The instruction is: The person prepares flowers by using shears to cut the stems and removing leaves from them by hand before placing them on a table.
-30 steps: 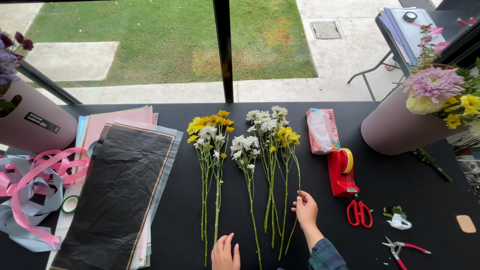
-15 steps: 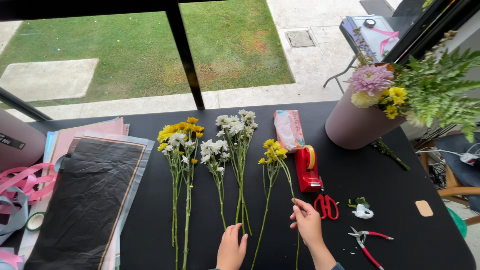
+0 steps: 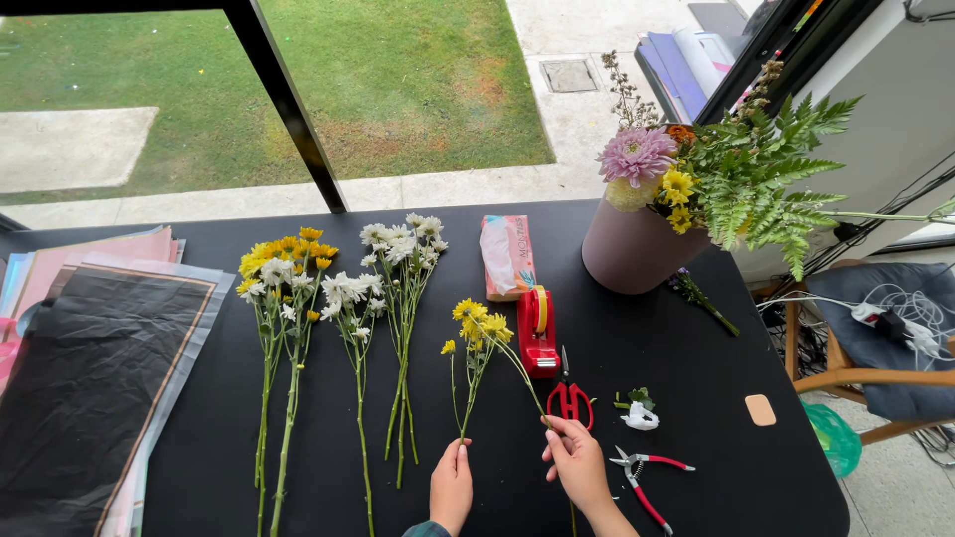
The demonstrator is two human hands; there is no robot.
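My right hand point(image 3: 577, 464) pinches the lower stem of a small yellow flower sprig point(image 3: 478, 328) lying on the black table point(image 3: 696, 497). My left hand point(image 3: 452, 485) rests beside it, fingertips on another thin stem of the same yellow cluster. To the left lie white flower stems point(image 3: 398, 249) and a yellow and white bunch point(image 3: 284, 264), all laid with their heads away from me.
Red scissors point(image 3: 569, 398), a red tape dispenser point(image 3: 537, 333), a pink tissue pack point(image 3: 506, 257) and red-handled pruners point(image 3: 647, 475) lie near my right hand. A pink vase with flowers and fern point(image 3: 637, 244) stands at right. Wrapping sheets point(image 3: 90, 368) cover the left side.
The view has swung right, bringing the vase and fern into frame. The yellow sprig has been drawn away from the white stems toward the tape dispenser, and both hands have closed in on its stems.
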